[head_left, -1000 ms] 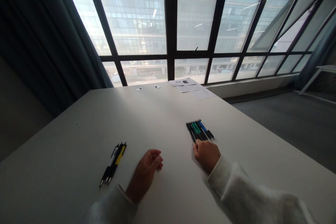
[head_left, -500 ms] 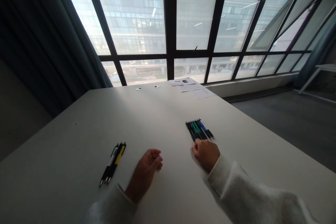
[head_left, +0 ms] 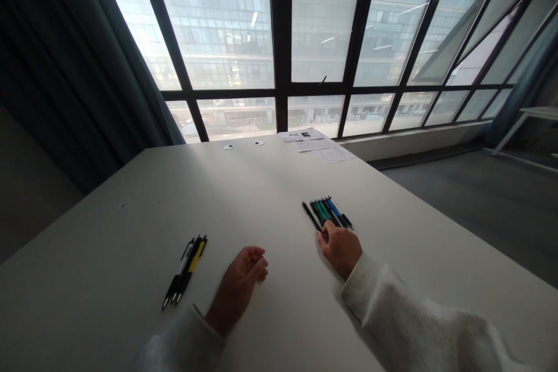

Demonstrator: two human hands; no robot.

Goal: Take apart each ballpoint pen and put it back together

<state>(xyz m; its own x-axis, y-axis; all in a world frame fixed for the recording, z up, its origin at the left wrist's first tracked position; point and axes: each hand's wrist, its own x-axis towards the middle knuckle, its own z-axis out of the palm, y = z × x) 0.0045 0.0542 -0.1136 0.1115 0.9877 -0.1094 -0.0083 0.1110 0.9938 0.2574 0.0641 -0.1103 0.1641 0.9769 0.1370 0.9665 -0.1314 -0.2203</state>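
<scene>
My right hand [head_left: 340,249] is closed on the lower end of a black pen [head_left: 310,214], which lies slanted on the white table [head_left: 257,192]. Just right of that pen, a row of several pens lies side by side, among them green pens [head_left: 323,210] and a blue pen [head_left: 335,207]. The hand covers some of their lower ends. My left hand [head_left: 238,282] rests on its side on the table, holding nothing, its fingers loosely curled and slightly apart from the thumb. To its left lie a yellow-and-black pen [head_left: 196,257] and dark pens [head_left: 176,283] beside it.
Paper sheets [head_left: 307,138] lie at the table's far right corner. Two small white discs [head_left: 229,147] sit near the far edge. Large windows [head_left: 325,23] stand behind the table, a dark curtain [head_left: 87,70] hangs at the left, and another table [head_left: 540,110] is at the far right.
The black pen at the row's left end has moved slightly left, opening a gap from the other pens. My right hand is still on it; my left hand has hardly moved.
</scene>
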